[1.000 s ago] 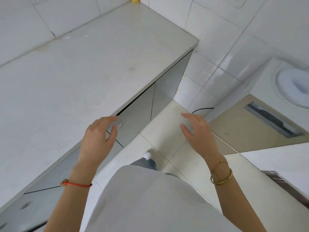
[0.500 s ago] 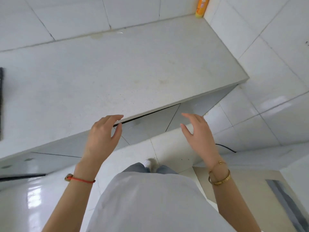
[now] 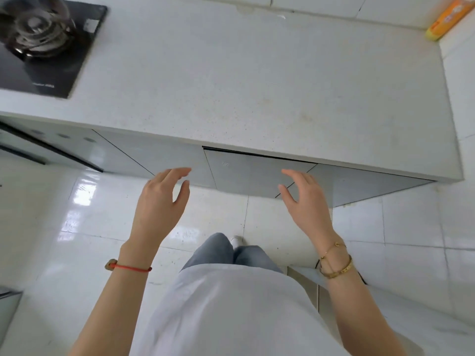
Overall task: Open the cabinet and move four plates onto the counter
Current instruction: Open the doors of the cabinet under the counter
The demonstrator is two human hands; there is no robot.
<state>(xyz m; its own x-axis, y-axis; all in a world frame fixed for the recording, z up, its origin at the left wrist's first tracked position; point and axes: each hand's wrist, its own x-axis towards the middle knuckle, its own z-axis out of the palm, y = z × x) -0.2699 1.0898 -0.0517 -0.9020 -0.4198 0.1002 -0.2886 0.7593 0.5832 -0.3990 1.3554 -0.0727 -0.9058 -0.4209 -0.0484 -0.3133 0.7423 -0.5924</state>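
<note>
Stove (image 3: pixel 38 42) far left on counter (image 3: pixel 257 86), orange bottle (image 3: pixel 446 20) far right.

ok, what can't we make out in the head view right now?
- Plates: none visible; the grey cabinet doors hide the inside.
- Orange bottle: top cut off by the frame edge, label too blurred to read.
- Gas burner: motion-blurred, cut off at the left edge.
- Both hands hold nothing.

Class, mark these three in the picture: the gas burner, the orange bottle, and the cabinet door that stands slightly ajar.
gas burner (image 3: pixel 36 29), head view, metal ring
orange bottle (image 3: pixel 448 19), head view, label
cabinet door (image 3: pixel 257 173), head view, grey front panel
</note>
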